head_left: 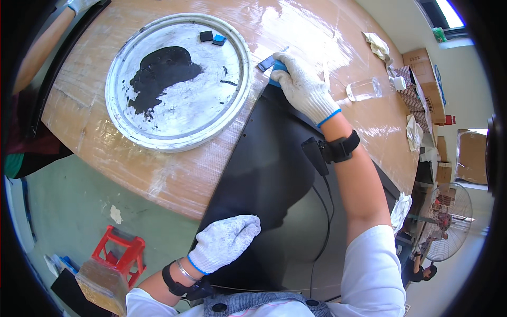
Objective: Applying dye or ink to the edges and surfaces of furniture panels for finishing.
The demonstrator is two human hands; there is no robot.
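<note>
A large black panel [254, 171] stretches from in front of my body to the far side of the wrapped table. At its far end my right hand [303, 87], in a white knit glove with a blue cuff edge, is closed around a small blue block [276, 73], which touches the panel's end. My left hand [224, 243], gloved alike, is curled closed over the panel's near left edge; its palm side is hidden, so I cannot tell whether it holds anything. Left of the panel lies a round white lid [113, 100] smeared with black paste [161, 71].
Two small blocks [212, 37] sit on the lid. A phone-like object [266, 63] and a clear bottle [364, 90] lie beyond the panel. A red stool [119, 251] stands lower left, a fan [446, 222] at right. Another person's arm [45, 47] reaches in at far left.
</note>
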